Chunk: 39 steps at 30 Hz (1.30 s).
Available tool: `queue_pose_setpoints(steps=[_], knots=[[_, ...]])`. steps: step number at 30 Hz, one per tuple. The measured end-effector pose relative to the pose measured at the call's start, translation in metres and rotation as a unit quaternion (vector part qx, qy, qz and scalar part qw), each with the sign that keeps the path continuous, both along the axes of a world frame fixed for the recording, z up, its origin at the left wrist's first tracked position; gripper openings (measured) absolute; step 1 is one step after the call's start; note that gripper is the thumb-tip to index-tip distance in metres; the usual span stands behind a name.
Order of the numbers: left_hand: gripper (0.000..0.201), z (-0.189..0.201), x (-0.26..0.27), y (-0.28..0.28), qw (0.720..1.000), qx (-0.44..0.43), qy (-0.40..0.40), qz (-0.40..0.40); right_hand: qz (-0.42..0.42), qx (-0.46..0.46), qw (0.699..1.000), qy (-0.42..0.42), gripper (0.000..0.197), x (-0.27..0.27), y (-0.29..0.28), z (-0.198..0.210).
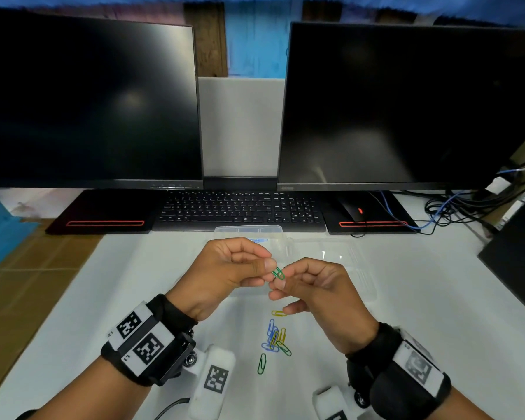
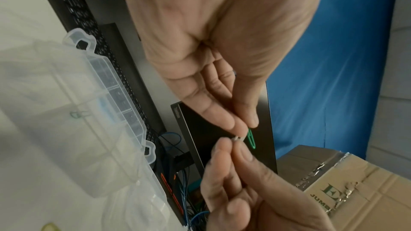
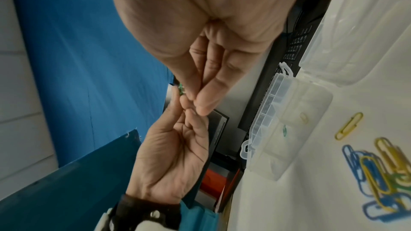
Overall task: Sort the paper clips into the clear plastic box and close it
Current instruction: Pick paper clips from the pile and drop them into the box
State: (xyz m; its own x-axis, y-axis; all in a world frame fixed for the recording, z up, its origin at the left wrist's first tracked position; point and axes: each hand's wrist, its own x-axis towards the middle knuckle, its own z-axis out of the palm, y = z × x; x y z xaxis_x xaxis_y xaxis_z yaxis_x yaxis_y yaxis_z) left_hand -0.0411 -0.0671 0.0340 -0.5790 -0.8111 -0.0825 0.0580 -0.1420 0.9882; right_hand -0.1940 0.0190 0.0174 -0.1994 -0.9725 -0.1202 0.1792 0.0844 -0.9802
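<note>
Green paper clip (image 1: 278,273) sits mid-frame in the head view, held up off the table – long axis runs diagonal, upper left to lower right. In the left wrist view the same clip (image 2: 251,138) hangs just right of centre, long axis near vertical with a slight lean, rounded end pointing down. It lies between the two hands' fingertips: left hand (image 1: 225,272) pinches the upper end btwn thumb and forefinger, other fingers curled in; right hand (image 1: 319,294) has thumb and forefinger closed narrow at the lower end, touching the clip. Right wrist view shows only a green sliver (image 3: 181,89) poking out left of the meeting fingertips, rest hidden.

Behind the hands, upper centre of the head view, the clear plastic box (image 1: 249,230) lies open w/ lid (image 1: 340,256) folded out to the right; a blue clip (image 1: 259,240) shows in a compartment just above the left hand. Which compartments hold the others – can't tell.

Below the hands, lower centre: a lone yellow clip (image 1: 278,313), then a tangle of blue, yellow and green clips (image 1: 275,339), and a separate green clip (image 1: 262,363) nearer the bottom edge, all on the white table (image 1: 422,298). Keyboard (image 1: 240,210) and two dark monitors (image 1: 88,101) fill the top.
</note>
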Motion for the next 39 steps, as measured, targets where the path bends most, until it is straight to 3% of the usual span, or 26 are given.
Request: queue_pose_setpoints(steps=[6,12,21,27,32,39], knots=[[0.011,-0.003,-0.006,0.005,1.000,-0.010,0.016,0.009,-0.010,-0.003,1.000,-0.003,0.005,0.001,0.002,0.004],[0.013,-0.005,-0.007,0.007,1.000,-0.015,0.001,0.020,-0.063,-0.072,0.990,0.098,0.008,0.003,0.000,-0.003],[0.010,-0.007,-0.006,0.004,0.999,0.005,0.006,0.031,-0.003,-0.083,0.985,0.149,0.012,0.006,0.003,-0.007],[0.010,-0.007,-0.004,0.005,1.000,0.003,-0.007,0.023,-0.034,-0.057,0.990,0.126,0.016,0.005,0.002,-0.008],[0.034,-0.011,-0.005,0.008,0.999,-0.012,-0.049,-0.018,-0.050,-0.054,0.992,0.105,0.006,0.002,0.001,-0.003],[0.020,-0.009,-0.001,0.005,0.998,-0.030,-0.050,-0.037,0.001,-0.034,0.996,0.086,0.006,-0.003,0.000,0.000]])
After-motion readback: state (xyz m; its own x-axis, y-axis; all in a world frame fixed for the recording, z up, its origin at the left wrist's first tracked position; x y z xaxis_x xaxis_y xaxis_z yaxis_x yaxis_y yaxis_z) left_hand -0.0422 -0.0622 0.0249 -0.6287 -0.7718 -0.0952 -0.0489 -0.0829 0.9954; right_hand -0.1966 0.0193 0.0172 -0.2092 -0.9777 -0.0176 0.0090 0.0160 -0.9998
